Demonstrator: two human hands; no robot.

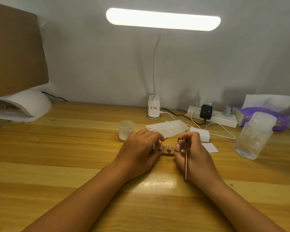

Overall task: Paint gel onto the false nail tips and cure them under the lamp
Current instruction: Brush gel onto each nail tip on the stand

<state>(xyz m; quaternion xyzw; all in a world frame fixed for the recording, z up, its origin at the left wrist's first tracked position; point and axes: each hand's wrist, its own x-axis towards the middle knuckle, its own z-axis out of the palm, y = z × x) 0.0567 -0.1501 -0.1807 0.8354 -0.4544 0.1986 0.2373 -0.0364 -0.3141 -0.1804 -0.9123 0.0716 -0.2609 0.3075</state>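
White curing lamp (25,104) far left of left hand, well apart. Small clear jar (126,129) just beyond left hand (141,153). Left hand fingers curl over left end of strip (168,153) carrying pink false nail tips (170,147); strip lies between hands. Right hand (197,156) grips thin brush (186,163), fingertips at strip's right end. Clear pump bottle (253,136) right of right hand.

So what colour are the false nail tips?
The nail tips are pink with pale dots, head view.
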